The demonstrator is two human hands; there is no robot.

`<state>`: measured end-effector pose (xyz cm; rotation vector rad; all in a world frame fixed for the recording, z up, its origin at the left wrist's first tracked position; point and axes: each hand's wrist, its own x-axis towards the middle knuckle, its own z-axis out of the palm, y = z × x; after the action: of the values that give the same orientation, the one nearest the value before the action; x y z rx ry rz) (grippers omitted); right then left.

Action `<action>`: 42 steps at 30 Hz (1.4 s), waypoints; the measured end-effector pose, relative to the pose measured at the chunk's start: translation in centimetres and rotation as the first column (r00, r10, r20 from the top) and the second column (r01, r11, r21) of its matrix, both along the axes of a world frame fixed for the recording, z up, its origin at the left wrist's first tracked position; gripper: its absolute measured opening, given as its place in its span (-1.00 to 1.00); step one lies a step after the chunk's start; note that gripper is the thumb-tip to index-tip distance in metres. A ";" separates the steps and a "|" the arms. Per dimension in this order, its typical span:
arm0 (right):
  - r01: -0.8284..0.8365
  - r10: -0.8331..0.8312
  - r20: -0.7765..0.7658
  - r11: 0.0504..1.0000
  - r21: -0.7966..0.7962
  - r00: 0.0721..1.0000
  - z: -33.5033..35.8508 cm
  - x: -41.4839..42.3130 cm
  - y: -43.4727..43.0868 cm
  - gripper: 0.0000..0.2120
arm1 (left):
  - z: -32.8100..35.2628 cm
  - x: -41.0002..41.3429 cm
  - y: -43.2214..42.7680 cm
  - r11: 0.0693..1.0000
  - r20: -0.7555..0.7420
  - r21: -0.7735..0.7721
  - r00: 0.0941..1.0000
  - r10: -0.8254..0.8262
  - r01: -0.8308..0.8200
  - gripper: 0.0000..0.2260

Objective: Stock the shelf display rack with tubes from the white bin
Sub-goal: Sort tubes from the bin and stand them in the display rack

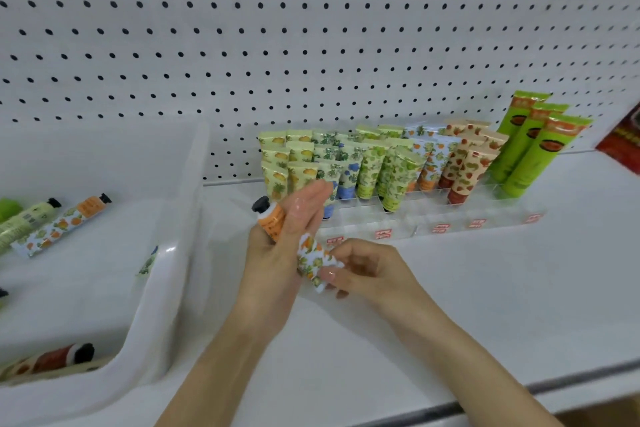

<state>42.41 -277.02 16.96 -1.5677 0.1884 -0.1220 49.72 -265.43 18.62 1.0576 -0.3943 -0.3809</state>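
Observation:
An orange-patterned tube (311, 262) with a black cap at its upper left end passes between both hands, in front of the clear display rack (398, 229). My left hand (287, 236) holds its capped upper part, fingers stretched along it. My right hand (363, 270) pinches the flat lower end. The rack holds upright rows of yellow, blue, green and strawberry-patterned tubes (374, 166). Its front compartments, with red labels, hold nothing. The white bin (173, 263) sits to the left with several tubes (62, 224) lying inside.
Tall green tubes (533, 142) stand at the rack's right end. A white pegboard (311, 45) backs the shelf. A red package (623, 139) is at the far right edge. The shelf's front edge (519, 388) runs below my forearms.

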 end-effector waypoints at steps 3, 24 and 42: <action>0.203 -0.205 -0.006 0.969 0.143 0.979 0.2 -1.3 -2.2 -0.93 | -0.3 -0.2 -1.8 0.998 -0.031 0.052 0.999 -0.022 0.024 -0.68; 0.354 -0.292 0.216 0.591 -0.725 0.932 7.6 -0.9 -16.0 -0.87 | -5.1 0.4 -8.7 0.567 0.748 0.658 0.342 -0.569 -0.495 -0.45; 0.152 -0.182 0.101 0.290 -0.945 0.978 6.0 3.9 -15.6 -0.76 | -5.7 0.4 -9.0 0.451 0.694 0.656 0.248 -0.676 -0.605 -0.32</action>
<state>46.35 -292.64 23.00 -2.7955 0.3396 -0.4544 50.17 -274.39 12.90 2.4446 -1.5810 0.2253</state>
